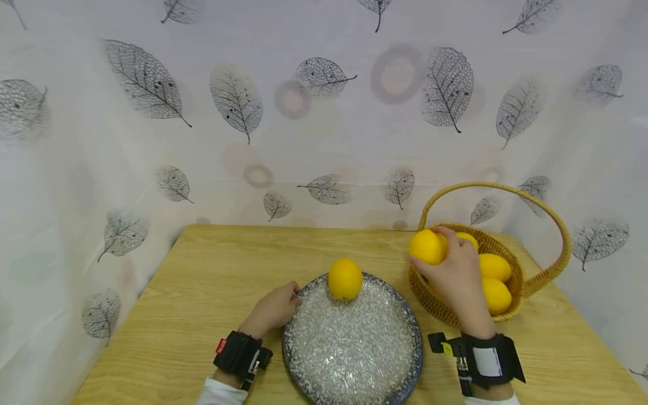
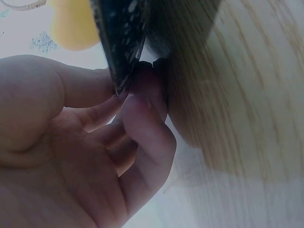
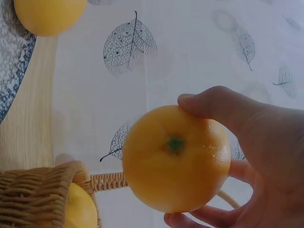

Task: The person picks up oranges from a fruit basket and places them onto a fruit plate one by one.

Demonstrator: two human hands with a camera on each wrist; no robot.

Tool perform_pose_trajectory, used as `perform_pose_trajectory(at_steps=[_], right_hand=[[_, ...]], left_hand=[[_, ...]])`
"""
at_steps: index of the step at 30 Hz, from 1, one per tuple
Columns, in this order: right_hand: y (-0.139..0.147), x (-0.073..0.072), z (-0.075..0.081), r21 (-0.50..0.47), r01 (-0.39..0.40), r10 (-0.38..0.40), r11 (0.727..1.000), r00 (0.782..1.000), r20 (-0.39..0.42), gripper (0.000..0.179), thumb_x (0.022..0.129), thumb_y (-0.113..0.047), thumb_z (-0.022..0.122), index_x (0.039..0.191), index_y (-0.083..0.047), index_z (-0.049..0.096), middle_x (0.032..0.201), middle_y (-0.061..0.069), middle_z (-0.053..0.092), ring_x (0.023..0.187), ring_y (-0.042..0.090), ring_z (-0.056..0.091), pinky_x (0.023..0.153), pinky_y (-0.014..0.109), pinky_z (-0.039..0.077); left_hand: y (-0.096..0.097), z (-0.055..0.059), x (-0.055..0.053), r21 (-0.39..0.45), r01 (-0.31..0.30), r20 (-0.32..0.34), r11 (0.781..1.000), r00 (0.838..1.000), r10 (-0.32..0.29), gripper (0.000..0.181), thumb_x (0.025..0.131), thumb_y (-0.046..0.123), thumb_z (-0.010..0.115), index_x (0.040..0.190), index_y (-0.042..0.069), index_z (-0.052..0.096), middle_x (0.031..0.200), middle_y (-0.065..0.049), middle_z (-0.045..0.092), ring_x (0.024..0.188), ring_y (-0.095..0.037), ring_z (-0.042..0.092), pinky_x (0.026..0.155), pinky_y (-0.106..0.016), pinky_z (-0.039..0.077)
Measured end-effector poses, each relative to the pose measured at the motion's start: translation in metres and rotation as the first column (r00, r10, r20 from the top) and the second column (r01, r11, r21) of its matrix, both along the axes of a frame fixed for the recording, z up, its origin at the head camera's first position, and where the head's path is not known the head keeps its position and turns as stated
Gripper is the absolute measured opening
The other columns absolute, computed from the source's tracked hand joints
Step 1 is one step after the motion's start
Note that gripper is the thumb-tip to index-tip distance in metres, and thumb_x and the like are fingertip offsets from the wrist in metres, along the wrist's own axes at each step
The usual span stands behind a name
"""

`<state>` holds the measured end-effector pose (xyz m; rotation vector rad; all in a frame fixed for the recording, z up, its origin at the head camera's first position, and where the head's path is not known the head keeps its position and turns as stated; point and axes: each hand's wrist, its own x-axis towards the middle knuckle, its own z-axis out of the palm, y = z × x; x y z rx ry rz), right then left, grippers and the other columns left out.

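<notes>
My right hand [image 1: 458,275] grips an orange [image 1: 428,247] above the left rim of a wicker basket [image 1: 435,301]. In the right wrist view the green stem end of that orange [image 3: 175,161] faces the camera, with thumb and fingers around its sides. Several yellow fruits [image 1: 495,268] lie inside the basket, partly hidden by the hand. My left hand [image 1: 273,308] pinches the left rim of a speckled grey plate [image 1: 354,343]; in the left wrist view the thumb lies over the plate's edge [image 2: 121,52] and curled fingers sit beneath it. Another orange [image 1: 345,279] rests near the plate's far rim.
The wooden table [image 1: 228,253] carries the plate at its middle and the basket at its right. The basket's tall arched handle [image 1: 562,242] rises over the fruit and leans right. A leaf-printed curtain [image 1: 324,140] hangs behind and at both sides.
</notes>
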<state>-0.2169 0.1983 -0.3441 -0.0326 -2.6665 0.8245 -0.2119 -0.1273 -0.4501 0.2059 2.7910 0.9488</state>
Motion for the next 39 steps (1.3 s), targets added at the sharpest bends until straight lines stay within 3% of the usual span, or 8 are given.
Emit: perform_pose_trajectory(at_steps=[8, 15, 31, 39], right_hand=[[-0.017, 0.002, -0.006, 0.031, -0.091, 0.089, 0.995, 0.995, 0.04, 0.074, 0.078, -0.032, 0.075, 0.141, -0.005, 0.047, 0.125, 0.041, 0.045, 0.11, 0.052, 0.042, 0.079, 0.065, 0.043], [-0.029, 0.001, -0.01, 0.022, -0.152, 0.151, 0.988, 0.987, 0.051, 0.07, 0.076, -0.031, 0.077, 0.135, -0.007, 0.049, 0.125, 0.04, 0.043, 0.111, 0.051, 0.041, 0.079, 0.062, 0.044], [-0.042, -0.001, -0.018, 0.037, -0.21, 0.206, 0.977, 0.975, 0.083, 0.075, 0.073, -0.032, 0.08, 0.136, -0.007, 0.05, 0.129, 0.038, 0.048, 0.11, 0.048, 0.048, 0.08, 0.058, 0.047], [-0.047, -0.005, -0.031, 0.058, -0.245, 0.238, 0.968, 0.965, 0.112, 0.075, 0.071, -0.034, 0.081, 0.135, -0.009, 0.052, 0.13, 0.032, 0.052, 0.106, 0.043, 0.051, 0.076, 0.055, 0.051]], left_hand=[[0.0, -0.001, 0.0, 0.001, -0.001, 0.013, 1.0, 1.0, 0.001, 0.016, 0.097, 0.014, 0.055, 0.108, 0.004, 0.061, 0.092, -0.011, 0.068, 0.071, -0.017, 0.054, 0.06, -0.032, 0.045], [0.0, 0.0, 0.0, -0.004, 0.0, 0.003, 1.0, 1.0, 0.0, 0.016, 0.097, 0.014, 0.055, 0.108, 0.004, 0.061, 0.087, -0.01, 0.066, 0.069, -0.017, 0.052, 0.059, -0.03, 0.042], [0.001, 0.003, 0.001, -0.019, -0.001, 0.001, 1.0, 1.0, 0.001, 0.017, 0.097, 0.014, 0.055, 0.109, 0.003, 0.062, 0.089, -0.011, 0.067, 0.071, -0.018, 0.053, 0.06, -0.031, 0.043], [0.002, 0.003, 0.0, -0.023, 0.003, -0.006, 1.0, 1.0, -0.004, 0.019, 0.096, 0.014, 0.055, 0.11, 0.002, 0.061, 0.091, -0.012, 0.068, 0.071, -0.018, 0.054, 0.061, -0.033, 0.044]])
